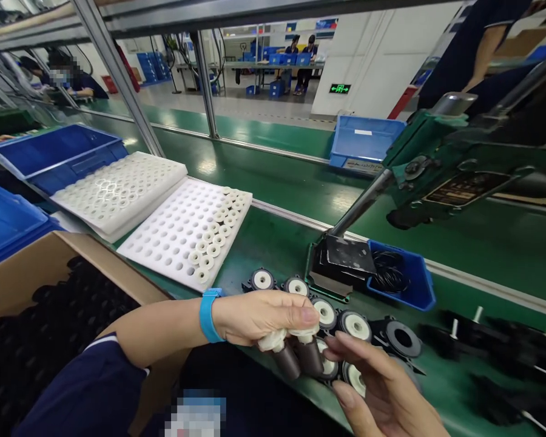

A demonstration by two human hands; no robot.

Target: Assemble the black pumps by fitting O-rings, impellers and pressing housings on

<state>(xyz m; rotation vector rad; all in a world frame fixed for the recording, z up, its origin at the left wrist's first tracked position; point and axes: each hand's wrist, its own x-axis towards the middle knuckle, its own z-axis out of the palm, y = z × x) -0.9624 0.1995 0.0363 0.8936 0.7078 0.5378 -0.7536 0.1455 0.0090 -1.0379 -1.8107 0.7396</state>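
My left hand [261, 312], with a blue wristband, is closed around two parts with white flanged tops and dark cylindrical ends [310, 357] that point down. My right hand [386, 385] is beside them, thumb and fingers apart, holding nothing. Below and behind both hands stand several round black housings [295, 285] with white discs in their tops, partly covered by the hands. One black housing [403, 338] at the right end shows a dark centre with no white disc. A white foam tray [157, 233] has round white pieces [213, 249] in the holes along its right side.
A second foam tray [122, 188] lies beside a blue bin [59, 152]. A cardboard box [91, 255] of black parts is at left. The green press [450, 164] overhangs the right, near a small blue bin [418, 285] of black rings. Black parts [491, 340] lie far right.
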